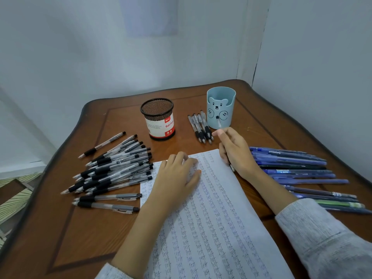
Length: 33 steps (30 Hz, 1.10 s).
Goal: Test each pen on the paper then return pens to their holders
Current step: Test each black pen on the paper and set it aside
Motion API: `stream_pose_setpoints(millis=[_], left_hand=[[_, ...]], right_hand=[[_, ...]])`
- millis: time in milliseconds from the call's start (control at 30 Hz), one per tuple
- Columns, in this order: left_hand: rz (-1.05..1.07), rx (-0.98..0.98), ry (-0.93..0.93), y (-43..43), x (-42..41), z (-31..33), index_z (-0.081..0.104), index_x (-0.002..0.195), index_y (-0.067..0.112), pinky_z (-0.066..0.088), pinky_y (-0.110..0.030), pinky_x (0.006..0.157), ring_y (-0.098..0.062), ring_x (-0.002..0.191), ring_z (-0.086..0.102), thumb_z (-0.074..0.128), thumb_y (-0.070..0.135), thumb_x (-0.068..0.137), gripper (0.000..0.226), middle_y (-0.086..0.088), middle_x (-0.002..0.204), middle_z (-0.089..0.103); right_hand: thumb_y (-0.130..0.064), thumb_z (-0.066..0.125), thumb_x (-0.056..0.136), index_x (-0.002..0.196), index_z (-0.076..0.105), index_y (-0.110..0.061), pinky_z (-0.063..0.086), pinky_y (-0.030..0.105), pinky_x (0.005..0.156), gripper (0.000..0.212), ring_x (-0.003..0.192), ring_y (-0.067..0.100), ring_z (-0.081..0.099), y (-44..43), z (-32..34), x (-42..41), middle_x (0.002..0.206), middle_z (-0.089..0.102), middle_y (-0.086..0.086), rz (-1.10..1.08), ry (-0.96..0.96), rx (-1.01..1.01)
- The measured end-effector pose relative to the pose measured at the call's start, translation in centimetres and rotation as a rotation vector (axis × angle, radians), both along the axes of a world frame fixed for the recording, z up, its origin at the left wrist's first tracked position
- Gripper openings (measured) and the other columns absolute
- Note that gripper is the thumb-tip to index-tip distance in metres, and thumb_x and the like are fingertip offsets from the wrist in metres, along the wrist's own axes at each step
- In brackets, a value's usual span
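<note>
Head view: At the centre of the frame we pressed our left hand [175,174] flat, fingers spread and straight, on the upper left part of the paper [211,228], a lined sheet covered in rows of the word "test". Just right of centre our right hand [233,152] had its fingers curled round a clear pen [219,123]. Its capped end pointed up across the front of the blue bear holder [221,101], and its tip showed below the hand at the sheet's right edge, off the writing surface.

A black mesh holder [158,117] stood upper centre, with a short row of clear pens [201,127] lying between the two holders. A heap of black-grip pens [112,170] lay at the left and a spread of blue pens [298,170] at the right, all on the brown table [80,228].

We judged the testing far from done, since no pen rose above either rim. To do this step well, the flat hand should pin the sheet while the tip comes down lightly on the little bare space near the top right corner. Which holder this pen belonged in we could not tell.
</note>
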<state>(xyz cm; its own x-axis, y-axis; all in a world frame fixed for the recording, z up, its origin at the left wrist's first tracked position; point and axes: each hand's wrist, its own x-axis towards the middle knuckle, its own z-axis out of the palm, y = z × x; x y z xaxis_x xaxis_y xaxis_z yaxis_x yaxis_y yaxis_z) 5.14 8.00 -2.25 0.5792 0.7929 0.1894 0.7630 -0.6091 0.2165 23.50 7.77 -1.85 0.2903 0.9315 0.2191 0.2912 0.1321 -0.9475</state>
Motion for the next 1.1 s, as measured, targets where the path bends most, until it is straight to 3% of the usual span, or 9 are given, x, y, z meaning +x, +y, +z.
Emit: stream_pose_setpoints(millis=[133,233,300,433,567,700,800,1100], left_hand=[[0.008,-0.001,-0.021,0.1,-0.1,0.0,0.047,0.135,0.027,0.020,-0.018,0.088,-0.009,0.115,0.037,0.037,0.042,0.100,0.039,0.008,0.129,0.043],[0.020,-0.002,-0.025,0.2,-0.3,0.1,0.050,0.132,0.026,0.021,-0.019,0.086,-0.010,0.114,0.038,0.039,0.042,0.100,0.037,0.008,0.128,0.044],[0.022,-0.014,-0.020,0.4,-0.4,0.1,0.050,0.131,0.027,0.020,-0.018,0.085,-0.009,0.114,0.038,0.039,0.043,0.099,0.037,0.008,0.128,0.044],[0.021,-0.022,-0.028,0.6,-0.6,0.1,0.051,0.130,0.028,0.023,-0.019,0.086,-0.009,0.113,0.038,0.041,0.045,0.098,0.038,0.009,0.126,0.044],[0.032,-0.025,-0.038,0.9,-0.9,0.2,0.051,0.129,0.031,0.026,-0.021,0.089,-0.008,0.114,0.038,0.042,0.048,0.097,0.038,0.011,0.126,0.044],[0.039,-0.033,-0.052,1.0,-0.9,0.1,0.049,0.130,0.032,0.026,-0.022,0.093,-0.007,0.117,0.036,0.042,0.049,0.097,0.038,0.013,0.127,0.042],[0.035,-0.029,-0.065,1.0,-0.9,0.0,0.049,0.130,0.032,0.026,-0.023,0.092,-0.007,0.116,0.035,0.041,0.049,0.097,0.038,0.014,0.127,0.042],[0.035,-0.016,-0.072,1.2,-0.9,-0.1,0.049,0.130,0.032,0.026,-0.023,0.090,-0.008,0.115,0.036,0.042,0.049,0.097,0.038,0.013,0.127,0.043]], right_hand=[[-0.026,0.041,0.102,0.108,0.056,-0.009,0.036,0.017,0.042,0.024,0.037,0.005,0.037,0.3,-0.1,0.0,0.049,0.043,-0.001,0.024,-0.010,-0.049],[-0.012,0.030,0.102,0.120,0.055,0.002,0.029,0.016,0.034,0.034,0.032,0.005,0.034,1.2,-0.3,0.2,0.042,0.042,-0.008,0.005,0.160,-0.144],[-0.013,0.032,0.100,0.122,0.055,0.003,0.028,0.013,0.035,0.036,0.033,0.003,0.037,1.4,-0.3,0.3,0.049,0.045,-0.010,-0.010,0.204,-0.147],[-0.017,0.054,0.096,0.109,0.067,-0.015,0.041,0.009,0.053,0.018,0.058,0.001,0.052,1.8,0.5,-0.6,0.070,0.060,-0.001,-0.063,-0.147,-0.075],[-0.019,0.069,0.087,0.104,0.073,-0.007,0.046,0.017,0.072,0.021,0.072,0.003,0.057,3.8,1.3,-1.4,0.081,0.066,0.000,-0.267,-0.285,-0.008],[-0.020,0.068,0.089,0.100,0.073,-0.001,0.053,0.028,0.076,0.022,0.095,0.018,0.064,6.1,2.0,-2.1,0.096,0.071,0.009,-0.385,-0.387,-0.052],[-0.021,0.067,0.089,0.096,0.070,0.005,0.054,0.033,0.076,0.027,0.092,0.026,0.066,7.8,1.8,-2.4,0.096,0.071,0.017,-0.406,-0.469,-0.106],[-0.028,0.069,0.088,0.112,0.069,-0.014,0.054,0.033,0.077,0.028,0.096,0.018,0.064,7.1,1.0,-2.2,0.110,0.067,0.005,-0.365,-0.528,-0.135]])
